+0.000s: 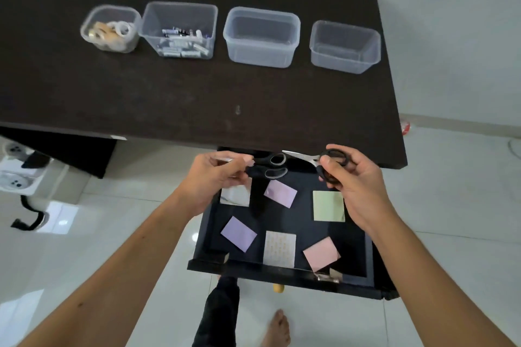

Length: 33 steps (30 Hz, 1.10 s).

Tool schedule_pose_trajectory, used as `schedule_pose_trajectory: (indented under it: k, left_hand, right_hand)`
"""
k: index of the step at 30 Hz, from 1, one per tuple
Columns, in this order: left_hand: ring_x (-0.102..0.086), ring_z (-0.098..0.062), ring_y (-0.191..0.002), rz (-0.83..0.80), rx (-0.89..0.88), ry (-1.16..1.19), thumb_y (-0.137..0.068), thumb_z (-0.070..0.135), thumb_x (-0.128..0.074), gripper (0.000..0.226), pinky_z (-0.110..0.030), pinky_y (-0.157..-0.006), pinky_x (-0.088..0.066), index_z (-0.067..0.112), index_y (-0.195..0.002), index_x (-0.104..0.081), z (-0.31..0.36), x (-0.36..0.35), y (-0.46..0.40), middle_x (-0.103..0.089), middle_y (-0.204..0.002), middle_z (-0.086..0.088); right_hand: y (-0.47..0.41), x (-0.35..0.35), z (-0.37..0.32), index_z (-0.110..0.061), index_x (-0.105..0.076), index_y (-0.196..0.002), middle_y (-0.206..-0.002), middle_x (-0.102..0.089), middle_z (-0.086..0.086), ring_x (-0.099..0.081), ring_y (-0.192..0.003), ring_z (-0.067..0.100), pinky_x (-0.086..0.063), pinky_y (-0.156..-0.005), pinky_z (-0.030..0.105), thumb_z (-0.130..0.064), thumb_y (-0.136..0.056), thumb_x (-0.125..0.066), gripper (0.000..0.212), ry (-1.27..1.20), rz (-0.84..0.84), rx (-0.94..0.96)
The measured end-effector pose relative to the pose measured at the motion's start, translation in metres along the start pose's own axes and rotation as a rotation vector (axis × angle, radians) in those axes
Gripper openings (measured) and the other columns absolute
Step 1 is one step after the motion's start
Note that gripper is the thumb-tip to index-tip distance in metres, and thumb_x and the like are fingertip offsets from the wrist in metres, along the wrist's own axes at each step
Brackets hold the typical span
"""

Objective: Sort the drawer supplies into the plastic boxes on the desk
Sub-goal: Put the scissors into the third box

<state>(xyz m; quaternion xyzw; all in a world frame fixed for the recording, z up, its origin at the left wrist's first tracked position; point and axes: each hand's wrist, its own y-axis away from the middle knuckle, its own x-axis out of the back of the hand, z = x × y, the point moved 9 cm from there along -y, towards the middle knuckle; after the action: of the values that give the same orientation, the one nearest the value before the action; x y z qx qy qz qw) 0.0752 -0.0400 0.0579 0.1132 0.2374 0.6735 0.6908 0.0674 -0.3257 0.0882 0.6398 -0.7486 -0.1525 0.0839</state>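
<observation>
My left hand [218, 177] pinches a pair of black-handled scissors [270, 167] above the open black drawer [282, 270]. My right hand [355, 186] grips a second pair of black-handled scissors [307, 157], blades pointing left. Several coloured sticky-note pads lie in the drawer, among them a purple one [238, 233], a green one [328, 206] and a pink one [321, 257]. On the dark desk [169, 98] stand several clear plastic boxes: one with tape rolls [111, 29], one with batteries [180, 31], and two empty ones [262, 36] [345, 46].
The desk's front edge runs just above my hands. A power strip and black cable [17, 177] lie on the tiled floor at the left. My foot [277, 329] and dark trouser leg show below the drawer.
</observation>
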Motion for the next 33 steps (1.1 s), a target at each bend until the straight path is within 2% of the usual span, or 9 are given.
schedule_pose_trajectory:
  k: [2,5,8,13,16,21,25,29,33]
  left_hand:
    - [-0.073,-0.028,-0.083,0.023,-0.022,0.079,-0.087,0.019,-0.078,0.021,-0.043,-0.091,-0.064,-0.001,-0.092,-0.078,0.021,0.001,-0.014,-0.075,-0.086,-0.014]
    - [-0.074,-0.034,-0.098,0.062,-0.040,0.173,-0.090,0.022,-0.076,0.026,-0.039,-0.091,-0.064,-0.002,-0.100,-0.077,0.049,0.006,-0.043,-0.076,-0.105,-0.021]
    - [-0.077,-0.027,-0.091,0.102,-0.040,0.238,-0.089,0.026,-0.076,0.028,-0.038,-0.089,-0.065,0.001,-0.101,-0.077,0.076,0.012,-0.073,-0.080,-0.100,-0.013]
    - [-0.079,-0.025,-0.081,0.124,-0.047,0.309,-0.099,0.013,-0.069,0.012,-0.036,-0.081,-0.066,0.003,-0.104,-0.074,0.122,0.020,-0.116,-0.077,-0.089,-0.011]
    - [-0.078,-0.031,-0.093,0.097,-0.056,0.279,-0.102,0.014,-0.065,0.017,-0.038,-0.085,-0.066,0.001,-0.110,-0.072,0.147,0.027,-0.139,-0.076,-0.104,-0.020]
    - [-0.075,-0.037,-0.112,0.053,-0.043,0.280,-0.108,0.018,-0.056,0.026,-0.040,-0.090,-0.064,-0.001,-0.114,-0.072,0.171,0.041,-0.171,-0.073,-0.122,-0.027]
    - [-0.078,-0.033,-0.103,0.028,-0.012,0.262,-0.108,0.018,-0.055,0.025,-0.038,-0.087,-0.065,0.000,-0.113,-0.072,0.172,0.051,-0.186,-0.079,-0.106,-0.021]
    - [-0.080,-0.029,-0.092,0.025,0.015,0.264,-0.107,0.017,-0.056,0.025,-0.037,-0.085,-0.066,-0.002,-0.114,-0.071,0.167,0.057,-0.191,-0.080,-0.092,-0.015]
    - [-0.080,-0.031,-0.094,0.019,0.038,0.280,-0.107,0.017,-0.056,0.025,-0.036,-0.084,-0.066,-0.002,-0.113,-0.071,0.164,0.062,-0.197,-0.080,-0.090,-0.016]
  right_hand:
    - [-0.014,-0.007,-0.018,-0.010,-0.071,-0.120,-0.101,-0.078,0.017,-0.077,-0.079,0.021,-0.053,-0.066,0.033,-0.010,-0.093,-0.078,0.028,-0.012,0.026,0.016]
    - [-0.040,-0.020,-0.045,-0.013,-0.073,-0.117,-0.105,-0.080,0.013,-0.078,-0.089,0.025,-0.058,-0.070,0.034,-0.011,-0.095,-0.076,0.023,0.008,0.038,0.041]
    - [-0.068,-0.035,-0.070,-0.014,-0.074,-0.119,-0.110,-0.079,0.016,-0.077,-0.093,0.026,-0.063,-0.074,0.035,-0.011,-0.098,-0.071,0.021,-0.002,0.027,0.062]
    - [-0.112,-0.059,-0.102,-0.014,-0.073,-0.123,-0.113,-0.078,0.016,-0.077,-0.087,0.019,-0.063,-0.080,0.037,-0.008,-0.105,-0.061,0.023,-0.022,0.009,0.079]
    - [-0.139,-0.073,-0.117,-0.013,-0.072,-0.127,-0.117,-0.077,0.014,-0.076,-0.092,0.023,-0.063,-0.083,0.037,-0.008,-0.106,-0.058,0.025,-0.049,-0.009,0.060]
    - [-0.187,-0.103,-0.140,-0.010,-0.070,-0.125,-0.111,-0.079,0.011,-0.077,-0.087,0.022,-0.065,-0.083,0.039,-0.004,-0.102,-0.064,0.025,-0.034,0.018,0.071]
    - [-0.224,-0.122,-0.150,-0.008,-0.067,-0.126,-0.095,-0.080,0.007,-0.079,-0.084,0.021,-0.066,-0.085,0.043,-0.008,-0.098,-0.073,0.029,0.041,0.084,0.071]
    - [-0.251,-0.142,-0.151,-0.009,-0.069,-0.122,-0.105,-0.080,0.010,-0.081,-0.089,0.023,-0.065,-0.089,0.046,-0.009,-0.100,-0.071,0.022,0.117,0.068,0.027]
    - [-0.263,-0.157,-0.139,-0.005,-0.073,-0.123,-0.111,-0.079,0.012,-0.080,-0.096,0.022,-0.064,-0.093,0.040,-0.011,-0.105,-0.063,0.021,0.195,0.021,-0.015]
